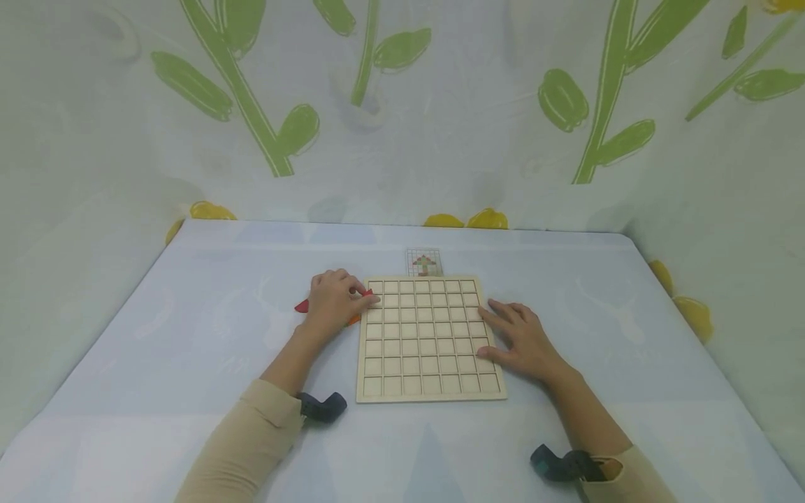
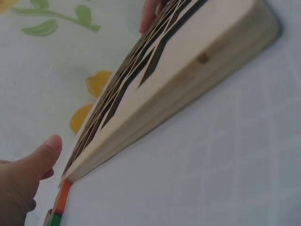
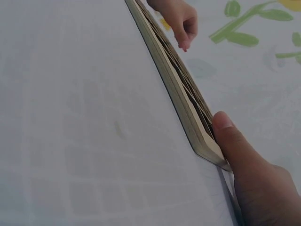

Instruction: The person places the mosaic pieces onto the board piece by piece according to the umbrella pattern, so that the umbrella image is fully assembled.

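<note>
A square wooden grid board lies flat on the table. Between thumb and fingertips my left hand pinches a small red piece over the board's upper left corner. Another red piece shows beside that hand, and an orange piece lies against the board's left side with a green piece next to it, partly hidden. My right hand rests at the board's right edge with fingers spread, its thumb touching the rim.
Beyond the board's far edge lies a small pattern card with a gridded picture. The white table meets walls with printed green leaves and yellow flowers. Dark wrist mounts sit at both sleeves.
</note>
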The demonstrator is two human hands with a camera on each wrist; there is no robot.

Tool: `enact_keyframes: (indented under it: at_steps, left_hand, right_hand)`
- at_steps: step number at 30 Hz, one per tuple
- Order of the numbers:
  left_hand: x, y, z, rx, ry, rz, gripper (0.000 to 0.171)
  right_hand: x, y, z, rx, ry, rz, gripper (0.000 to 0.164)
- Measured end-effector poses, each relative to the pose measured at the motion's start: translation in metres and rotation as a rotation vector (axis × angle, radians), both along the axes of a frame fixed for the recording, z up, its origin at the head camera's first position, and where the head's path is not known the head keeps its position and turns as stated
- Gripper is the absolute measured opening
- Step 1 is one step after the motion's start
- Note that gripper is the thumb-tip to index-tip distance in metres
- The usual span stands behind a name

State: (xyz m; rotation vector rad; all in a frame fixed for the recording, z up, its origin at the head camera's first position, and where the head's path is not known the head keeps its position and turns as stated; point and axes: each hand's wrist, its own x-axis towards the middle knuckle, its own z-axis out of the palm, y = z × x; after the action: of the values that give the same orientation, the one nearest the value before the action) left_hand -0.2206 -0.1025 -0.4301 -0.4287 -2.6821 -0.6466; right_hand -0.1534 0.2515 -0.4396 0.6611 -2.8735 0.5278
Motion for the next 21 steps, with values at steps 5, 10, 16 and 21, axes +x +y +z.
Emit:
enact_keyframes:
  at_steps: [5,10,16,21]
  left_hand:
    - [0.0006,0.0071,-0.0005,-0.001,0.057,-0.031,0.029]
    - [0.0019,0.0105,-0.0003,-0.038,0.029,0.000,0.029]
    - [0.0023,0.0095,-0.0006,-0.050,0.004,-0.004,0.036]
    - [0.0004,0.0092,-0.0026,-0.030,0.020,-0.036,0.028]
  right_hand:
    - [-0.0002,-0.0011,-0.0007,0.005,-0.005,-0.005,0.075]
    - [-0.0007,-0.0005,-0.0010,0.000,-0.016,-0.009,0.075]
    - [-0.0009,-0.0004,-0.0021,-0.002,0.000,0.001,0.074]
    - [-0.0013,0.0006,-0.0042,-0.024,0.044,0.011,0.075]
